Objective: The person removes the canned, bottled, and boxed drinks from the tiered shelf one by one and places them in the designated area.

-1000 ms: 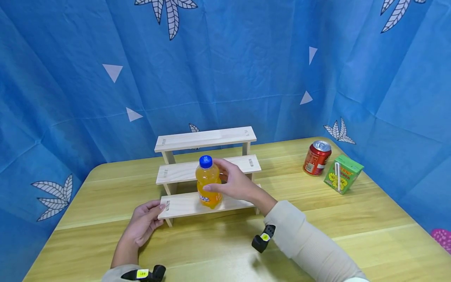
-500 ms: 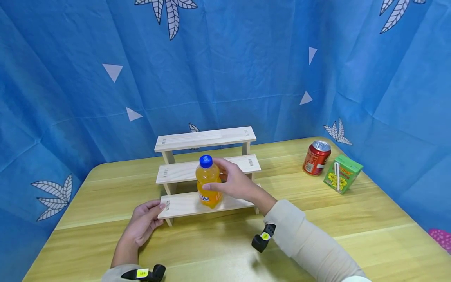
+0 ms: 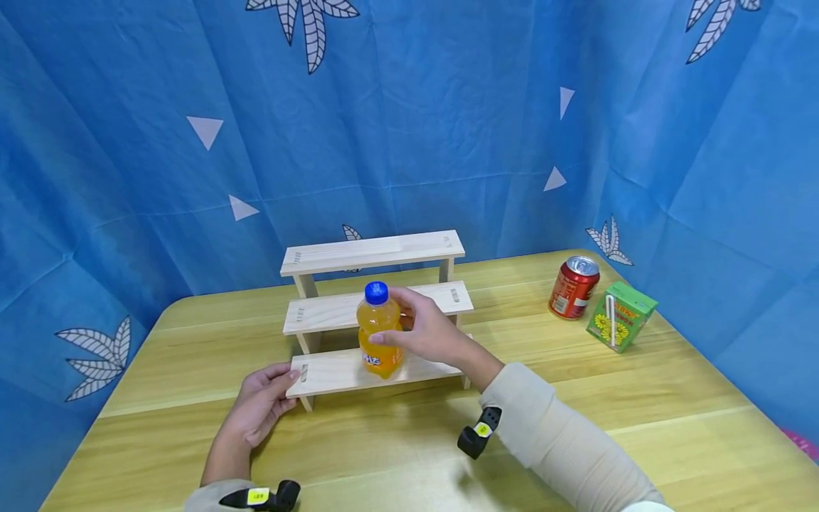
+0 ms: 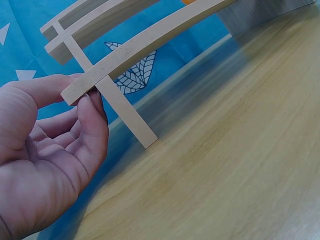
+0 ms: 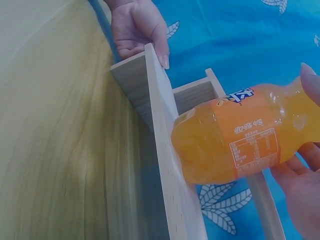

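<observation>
A small bottle of orange soda (image 3: 380, 334) with a blue cap stands upright on the lowest step of a three-tier wooden shelf (image 3: 339, 373). My right hand (image 3: 431, 331) holds the bottle around its upper part, thumb in front and fingers behind. In the right wrist view the base of the soda bottle (image 5: 200, 145) meets the board. My left hand (image 3: 259, 405) pinches the left end of the lowest board. The left wrist view shows the left hand (image 4: 55, 145) with its thumb on top of the board (image 4: 145, 47) and curled fingers underneath.
A red drink can (image 3: 574, 288) and a green juice box (image 3: 621, 318) with a white straw stand at the right of the wooden table (image 3: 544, 384). A blue patterned curtain (image 3: 435, 128) hangs behind and beside the table.
Hands, bottle and shelf stay almost as they were. Only the view has shifted very slightly, most visibly at the right side.
</observation>
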`<state>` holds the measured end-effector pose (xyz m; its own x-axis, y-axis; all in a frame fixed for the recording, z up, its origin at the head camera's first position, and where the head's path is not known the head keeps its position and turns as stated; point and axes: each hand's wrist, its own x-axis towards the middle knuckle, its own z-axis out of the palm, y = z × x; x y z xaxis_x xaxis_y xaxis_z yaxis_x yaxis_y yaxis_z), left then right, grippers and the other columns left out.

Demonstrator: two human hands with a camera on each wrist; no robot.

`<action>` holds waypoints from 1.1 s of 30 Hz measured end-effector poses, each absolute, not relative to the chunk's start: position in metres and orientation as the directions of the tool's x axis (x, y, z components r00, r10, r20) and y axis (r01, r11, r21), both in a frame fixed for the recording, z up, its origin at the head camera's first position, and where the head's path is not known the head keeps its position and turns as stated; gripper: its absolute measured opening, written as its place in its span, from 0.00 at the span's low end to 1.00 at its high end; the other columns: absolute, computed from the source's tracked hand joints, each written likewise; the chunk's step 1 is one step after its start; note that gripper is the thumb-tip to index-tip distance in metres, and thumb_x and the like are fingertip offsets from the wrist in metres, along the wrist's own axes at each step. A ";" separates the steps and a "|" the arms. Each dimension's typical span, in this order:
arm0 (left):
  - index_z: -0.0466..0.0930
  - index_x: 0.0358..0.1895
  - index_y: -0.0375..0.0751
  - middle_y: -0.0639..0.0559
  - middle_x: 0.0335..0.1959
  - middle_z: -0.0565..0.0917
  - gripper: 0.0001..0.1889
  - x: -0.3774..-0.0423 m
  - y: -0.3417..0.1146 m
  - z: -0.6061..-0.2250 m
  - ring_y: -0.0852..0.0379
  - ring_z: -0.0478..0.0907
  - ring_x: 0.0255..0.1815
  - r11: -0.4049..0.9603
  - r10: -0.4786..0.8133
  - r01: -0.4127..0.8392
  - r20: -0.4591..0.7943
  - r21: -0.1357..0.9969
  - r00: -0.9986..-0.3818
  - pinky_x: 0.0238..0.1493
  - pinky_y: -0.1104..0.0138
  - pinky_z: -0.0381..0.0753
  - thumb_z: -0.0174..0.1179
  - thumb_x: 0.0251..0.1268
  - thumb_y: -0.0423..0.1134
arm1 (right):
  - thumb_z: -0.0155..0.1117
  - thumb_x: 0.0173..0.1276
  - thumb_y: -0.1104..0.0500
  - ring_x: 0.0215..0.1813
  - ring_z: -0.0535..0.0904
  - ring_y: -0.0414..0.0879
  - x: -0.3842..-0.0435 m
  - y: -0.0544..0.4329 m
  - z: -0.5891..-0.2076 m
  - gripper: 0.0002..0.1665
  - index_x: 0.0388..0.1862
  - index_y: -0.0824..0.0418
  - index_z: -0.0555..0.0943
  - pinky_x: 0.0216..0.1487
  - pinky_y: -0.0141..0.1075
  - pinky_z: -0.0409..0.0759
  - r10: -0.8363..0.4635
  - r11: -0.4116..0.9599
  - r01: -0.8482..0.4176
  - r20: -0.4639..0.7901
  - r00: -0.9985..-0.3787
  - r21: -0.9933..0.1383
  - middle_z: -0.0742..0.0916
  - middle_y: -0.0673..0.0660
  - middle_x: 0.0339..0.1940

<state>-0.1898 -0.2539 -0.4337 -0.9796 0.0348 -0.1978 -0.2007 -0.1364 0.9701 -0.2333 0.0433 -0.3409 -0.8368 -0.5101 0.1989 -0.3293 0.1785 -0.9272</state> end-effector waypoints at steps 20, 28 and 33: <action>0.65 0.54 0.28 0.51 0.31 0.82 0.17 -0.189 -0.254 -0.434 0.63 0.77 0.27 -0.115 0.040 -0.197 -0.194 0.974 -0.980 0.27 0.75 0.79 0.54 0.68 0.34 | 0.70 0.59 0.58 0.58 0.77 0.47 -0.235 0.067 -0.344 0.34 0.64 0.52 0.68 0.58 0.40 0.76 -0.466 0.165 -0.347 0.237 -0.852 -0.923 0.79 0.51 0.57; 0.68 0.50 0.32 0.52 0.30 0.82 0.12 -0.190 -0.255 -0.435 0.63 0.77 0.27 -0.130 0.041 -0.194 -0.190 0.972 -0.981 0.26 0.75 0.78 0.54 0.68 0.33 | 0.70 0.59 0.55 0.58 0.76 0.48 -0.236 0.081 -0.345 0.36 0.65 0.54 0.67 0.60 0.42 0.75 -0.433 0.196 -0.343 0.233 -0.871 -0.919 0.78 0.53 0.58; 0.68 0.50 0.33 0.52 0.31 0.82 0.11 -0.190 -0.255 -0.436 0.64 0.77 0.27 -0.136 0.048 -0.191 -0.186 0.972 -0.981 0.26 0.75 0.78 0.54 0.68 0.34 | 0.69 0.60 0.55 0.59 0.76 0.51 -0.234 0.092 -0.343 0.37 0.66 0.56 0.65 0.60 0.43 0.75 -0.416 0.207 -0.324 0.217 -0.883 -0.923 0.77 0.55 0.59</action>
